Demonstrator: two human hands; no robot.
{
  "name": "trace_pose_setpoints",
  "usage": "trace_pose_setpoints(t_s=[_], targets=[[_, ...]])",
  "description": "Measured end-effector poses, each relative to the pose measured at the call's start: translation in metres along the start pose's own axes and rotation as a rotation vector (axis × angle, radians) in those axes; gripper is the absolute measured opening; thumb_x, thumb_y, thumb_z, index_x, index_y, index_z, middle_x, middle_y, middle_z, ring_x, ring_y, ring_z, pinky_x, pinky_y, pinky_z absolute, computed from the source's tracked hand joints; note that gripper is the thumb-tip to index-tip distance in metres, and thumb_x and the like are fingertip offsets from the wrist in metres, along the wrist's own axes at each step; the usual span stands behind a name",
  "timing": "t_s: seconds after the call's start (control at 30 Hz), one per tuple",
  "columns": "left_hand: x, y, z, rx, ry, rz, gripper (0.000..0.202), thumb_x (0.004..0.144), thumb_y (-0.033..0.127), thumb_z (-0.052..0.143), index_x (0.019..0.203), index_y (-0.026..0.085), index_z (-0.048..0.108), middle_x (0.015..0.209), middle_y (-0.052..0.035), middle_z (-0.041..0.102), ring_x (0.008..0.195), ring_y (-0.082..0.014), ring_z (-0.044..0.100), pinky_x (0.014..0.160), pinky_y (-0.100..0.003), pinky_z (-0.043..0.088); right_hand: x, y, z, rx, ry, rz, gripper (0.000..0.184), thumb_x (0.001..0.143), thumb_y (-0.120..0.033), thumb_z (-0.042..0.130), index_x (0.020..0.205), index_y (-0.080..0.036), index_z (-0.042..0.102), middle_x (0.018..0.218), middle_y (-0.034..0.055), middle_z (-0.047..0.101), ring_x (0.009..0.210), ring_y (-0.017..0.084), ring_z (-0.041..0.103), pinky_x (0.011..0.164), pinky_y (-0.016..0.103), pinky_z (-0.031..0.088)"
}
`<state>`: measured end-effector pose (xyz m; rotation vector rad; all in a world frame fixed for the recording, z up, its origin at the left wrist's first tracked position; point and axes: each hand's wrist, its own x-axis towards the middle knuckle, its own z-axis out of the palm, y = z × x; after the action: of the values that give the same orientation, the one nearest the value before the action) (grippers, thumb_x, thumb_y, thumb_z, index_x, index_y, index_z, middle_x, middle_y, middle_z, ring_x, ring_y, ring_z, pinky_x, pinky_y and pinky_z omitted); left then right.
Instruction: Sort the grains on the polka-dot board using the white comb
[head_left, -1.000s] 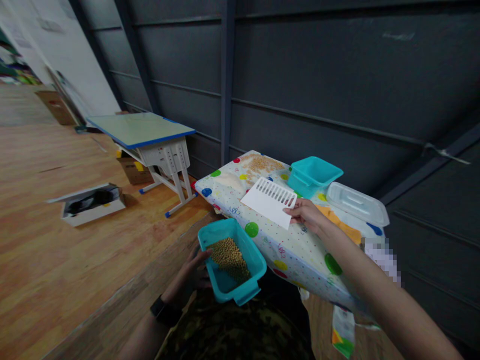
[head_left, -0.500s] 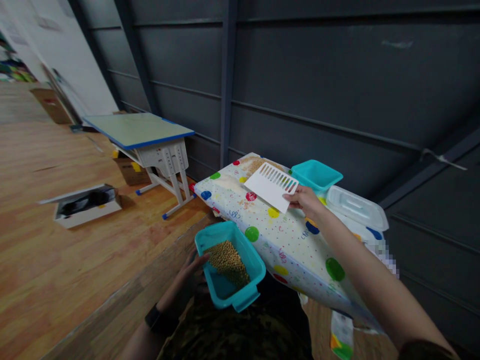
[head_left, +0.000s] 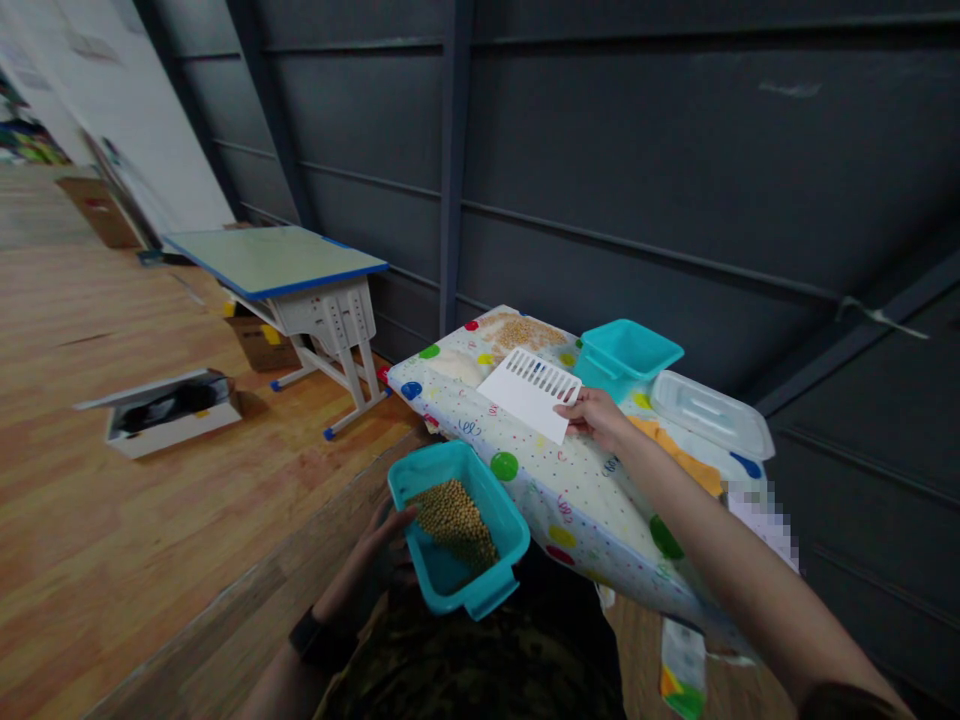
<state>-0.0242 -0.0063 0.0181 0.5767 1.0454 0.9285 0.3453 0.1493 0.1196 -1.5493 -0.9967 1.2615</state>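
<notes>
My left hand [head_left: 381, 540] is closed on the near-left side of a teal plastic tub [head_left: 508, 512], thumb over the rim. Round yellowish beans [head_left: 454, 520], apparently soybeans, lie heaped in the tub, which is held tilted at the table's front edge. In my right hand [head_left: 596, 415] is a flat white slotted scoop [head_left: 525, 405], pinched by its right end. Its row of slots faces the far side, and it is low over the tablecloth; whether it touches the cloth I cannot tell. Just beyond it, grain-like bits [head_left: 525, 330] are spread on the cloth, with a pale powdery patch [head_left: 461, 367] to the left.
A second teal tub [head_left: 626, 350] stands at the table's back, beside a clear plastic lid [head_left: 712, 412] and an orange cloth [head_left: 679, 455]. The dotted tablecloth [head_left: 547, 500] covers the table. Left are a school desk [head_left: 277, 258] and an open white box [head_left: 176, 420]. A dark panelled wall [head_left: 675, 150] rises behind.
My right hand has brought the slotted scoop lower and closer to me, slightly left, uncovering more of the spread grain. My left hand and the tub of beans have barely moved.
</notes>
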Motion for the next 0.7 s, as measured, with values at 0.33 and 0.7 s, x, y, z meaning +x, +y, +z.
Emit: trace_pose_setpoints(t_s=[0.33,0.7], targets=[[0.007,-0.003,-0.006,0.010,0.077,-0.007,0.110,0.088,0.056,0.094,0.179,0.032,0.038,0.133,-0.0177,0.086,0.090,-0.0349,0.089,0.068,-0.043,0.072,0.011,-0.001,-0.022,-0.102,0.094,-0.325,0.024,0.072,-0.022,0.084,0.096,-0.021,0.081,0.100,0.0062,0.089,0.084,0.026,0.081,0.072,0.035,0.067],[0.006,-0.007,-0.007,0.036,0.073,0.001,0.100,0.090,0.059,0.091,0.174,0.031,0.045,0.122,-0.0133,0.087,0.088,-0.0314,0.088,0.069,-0.039,0.069,-0.023,0.037,-0.005,-0.916,0.181,-0.785,0.038,0.094,-0.016,0.065,0.120,-0.026,0.091,0.105,0.0089,0.091,0.090,0.029,0.085,0.080,0.034,0.060]])
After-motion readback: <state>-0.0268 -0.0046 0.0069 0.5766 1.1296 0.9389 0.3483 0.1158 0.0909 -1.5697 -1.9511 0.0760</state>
